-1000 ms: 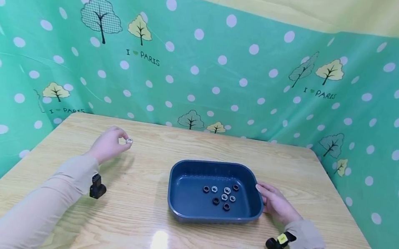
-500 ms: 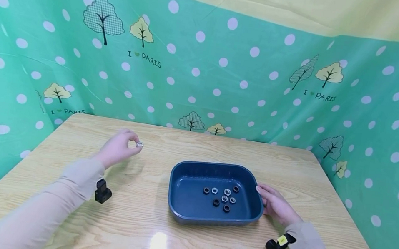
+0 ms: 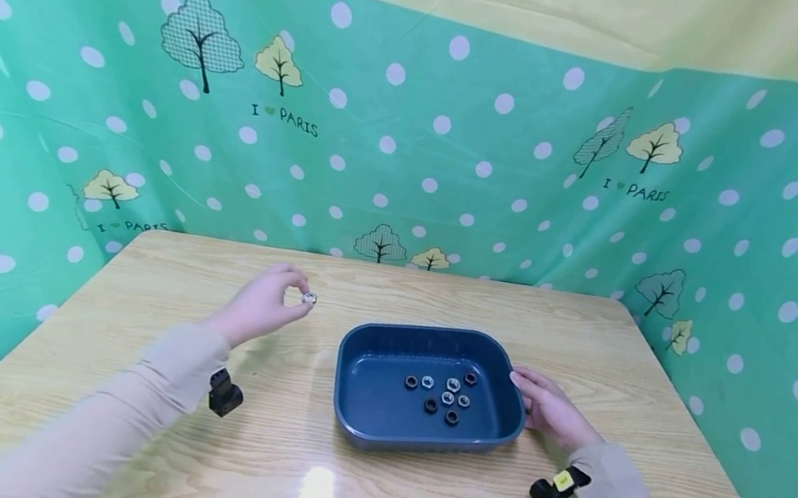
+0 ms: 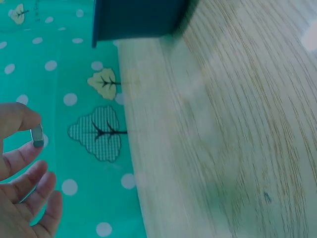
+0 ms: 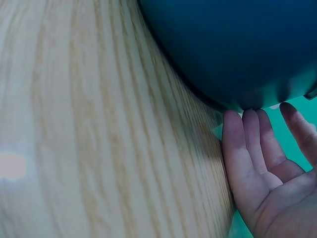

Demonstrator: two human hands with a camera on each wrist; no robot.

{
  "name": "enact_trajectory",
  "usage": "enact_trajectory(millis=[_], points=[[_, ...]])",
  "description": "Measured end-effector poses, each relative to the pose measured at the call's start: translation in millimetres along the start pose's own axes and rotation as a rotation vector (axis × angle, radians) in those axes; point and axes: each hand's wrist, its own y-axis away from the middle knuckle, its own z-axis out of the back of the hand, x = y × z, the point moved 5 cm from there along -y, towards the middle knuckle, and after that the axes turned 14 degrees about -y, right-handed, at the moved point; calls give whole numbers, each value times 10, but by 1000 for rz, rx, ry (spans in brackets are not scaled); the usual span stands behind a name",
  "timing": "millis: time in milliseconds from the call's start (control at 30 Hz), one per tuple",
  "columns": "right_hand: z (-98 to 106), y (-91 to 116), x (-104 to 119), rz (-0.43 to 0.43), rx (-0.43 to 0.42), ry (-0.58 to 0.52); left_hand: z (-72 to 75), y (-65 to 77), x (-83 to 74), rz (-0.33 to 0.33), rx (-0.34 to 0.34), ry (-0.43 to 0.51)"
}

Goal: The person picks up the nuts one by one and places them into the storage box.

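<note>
My left hand [image 3: 266, 305] is raised over the left half of the table, left of the blue bin. Its thumb and forefinger pinch a silver hex nut [image 3: 309, 298]; in the left wrist view the nut [image 4: 37, 135] appears edge-on and the other fingers are spread loosely. The dark blue bin [image 3: 411, 446] stands in the middle, with several silver nuts [image 3: 453, 384] and several black nuts [image 3: 452, 417] scattered on its floor. At the bin's right end is my right hand [image 3: 554, 408], its nearly straight fingers [image 5: 235, 134] touching the outer wall.
The wooden table [image 3: 249, 465] carries a bright light reflection near its front. Behind it and along both sides hangs a green dotted cloth [image 3: 379, 171] printed with trees. A small black camera [image 3: 224, 394] sits at the left wrist, another camera [image 3: 552, 492] at the right.
My left hand has moved right with the pinched silver nut, closer to the bin. The right hand and the bin have stayed in place.
</note>
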Motion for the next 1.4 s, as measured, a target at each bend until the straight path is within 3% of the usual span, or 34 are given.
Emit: enact_trajectory(millis=[567, 933, 1100, 1400], points=[[-10, 9, 10, -7, -3, 0, -39, -184, -571, -107, -19, 63], [-5, 15, 20, -4, 3, -7, -132, -371, -942, -165, 11, 85], [10, 8, 16, -2, -12, 0, -214, -442, -1115, -183, 39, 128], [16, -6, -26, 5, -1, -5, -438, -505, -1246, -186, 78, 165]])
